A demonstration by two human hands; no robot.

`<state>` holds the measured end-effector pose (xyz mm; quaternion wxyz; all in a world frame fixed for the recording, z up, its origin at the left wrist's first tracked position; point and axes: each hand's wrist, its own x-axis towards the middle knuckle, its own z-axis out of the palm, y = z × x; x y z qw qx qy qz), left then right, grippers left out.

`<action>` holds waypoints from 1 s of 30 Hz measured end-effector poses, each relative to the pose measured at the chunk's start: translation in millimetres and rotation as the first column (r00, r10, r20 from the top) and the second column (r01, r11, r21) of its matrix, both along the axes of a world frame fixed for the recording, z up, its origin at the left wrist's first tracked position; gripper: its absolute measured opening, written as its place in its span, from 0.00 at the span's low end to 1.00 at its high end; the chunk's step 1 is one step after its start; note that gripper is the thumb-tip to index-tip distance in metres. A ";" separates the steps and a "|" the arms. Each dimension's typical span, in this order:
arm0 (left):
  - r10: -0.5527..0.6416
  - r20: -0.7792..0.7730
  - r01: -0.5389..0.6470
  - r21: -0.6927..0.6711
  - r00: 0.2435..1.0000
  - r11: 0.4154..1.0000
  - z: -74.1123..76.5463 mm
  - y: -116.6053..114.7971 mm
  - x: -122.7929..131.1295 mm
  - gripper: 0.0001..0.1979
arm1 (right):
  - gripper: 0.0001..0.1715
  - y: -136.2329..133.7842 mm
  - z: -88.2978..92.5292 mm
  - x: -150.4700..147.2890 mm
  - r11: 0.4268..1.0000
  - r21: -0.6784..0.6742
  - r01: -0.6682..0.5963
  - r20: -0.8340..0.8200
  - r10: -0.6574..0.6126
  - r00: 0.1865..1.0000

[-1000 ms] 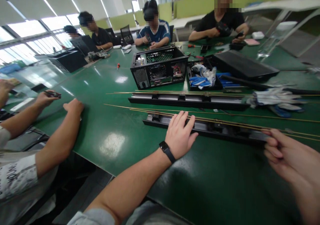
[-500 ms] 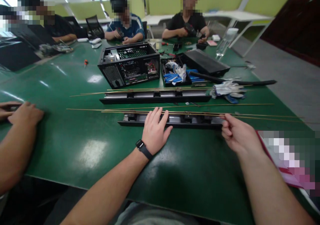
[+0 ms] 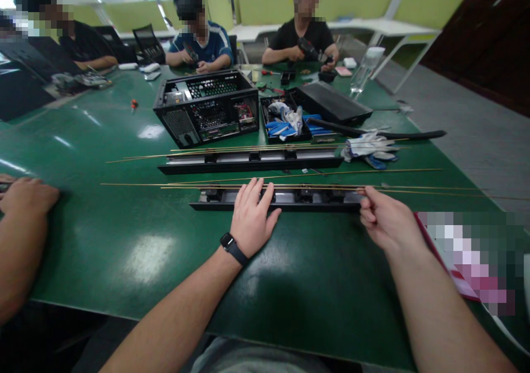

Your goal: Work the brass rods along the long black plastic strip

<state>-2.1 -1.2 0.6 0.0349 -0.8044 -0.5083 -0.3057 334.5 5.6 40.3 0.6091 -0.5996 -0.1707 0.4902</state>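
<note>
A long black rail [image 3: 314,199] lies crosswise on the green table [image 3: 124,240] in front of me. My left hand [image 3: 252,217], a dark watch on its wrist, rests flat on the rail's middle with fingers stretched out. My right hand [image 3: 383,218] is closed around the rail's right end, fingers pinched. Several thin brass rods [image 3: 199,186] run along and over the rail. A second black rail [image 3: 248,161] lies parallel just behind, with more rods on top of it.
An open black computer case [image 3: 207,107] stands behind the rails, beside a black tray with blue-white gloves [image 3: 285,120] and a black panel [image 3: 331,102]. More gloves [image 3: 368,147] lie at the right. A neighbour's arm [image 3: 20,218] rests at the left. Several people work at the far side.
The view has swung right and steadied. My right hand has settled onto the rail's right end. My left hand stays flat on the rail.
</note>
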 end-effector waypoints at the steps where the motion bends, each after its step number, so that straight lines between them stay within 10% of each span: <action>1: 0.000 0.003 0.000 -0.003 1.000 1.000 0.0 -0.1 0.1 0.31 | 0.20 -0.1 -0.5 -0.3 1.000 0.005 -0.002 0.002 0.002 1.000; 30: -0.004 0.012 0.005 -0.026 1.000 1.000 0.7 -0.2 0.4 0.31 | 0.16 2.1 1.3 5.4 1.000 -0.019 -0.007 -0.024 0.007 1.000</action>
